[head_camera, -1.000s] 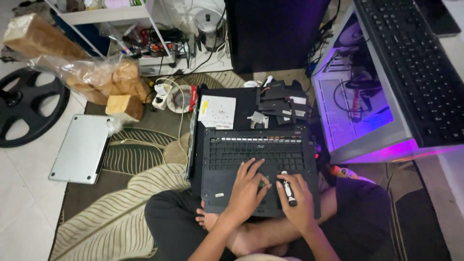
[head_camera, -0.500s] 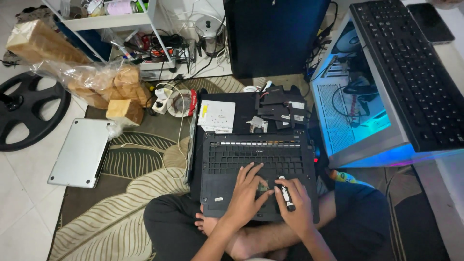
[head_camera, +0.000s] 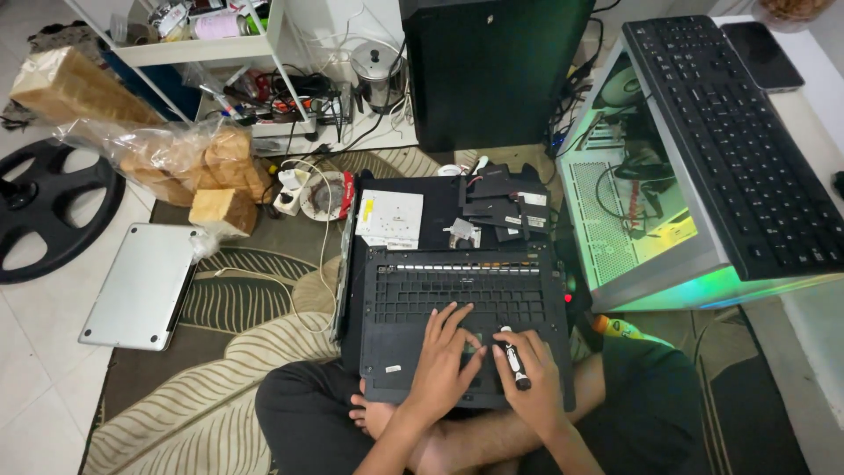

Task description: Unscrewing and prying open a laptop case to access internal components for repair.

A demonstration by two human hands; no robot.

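A black laptop base (head_camera: 466,299) with its keyboard removed lies across my crossed legs. My left hand (head_camera: 447,356) rests flat on its palm rest, fingers spread. Beside it, my right hand (head_camera: 527,374) grips a black screwdriver with a white band (head_camera: 514,359), tip down on the palm rest. Loose black laptop parts (head_camera: 505,202) and a white flat drive (head_camera: 389,218) lie just beyond the base.
A lit open computer case (head_camera: 651,220) stands at right with a black keyboard (head_camera: 747,141) on a white desk above it. A silver closed laptop (head_camera: 141,283), bagged wooden blocks (head_camera: 202,167), a black wheel (head_camera: 44,211) and a cluttered white shelf (head_camera: 202,48) are on the left.
The view has tilted slightly. Both hands stay on the palm rest with little movement; the screwdriver remains in my right hand.
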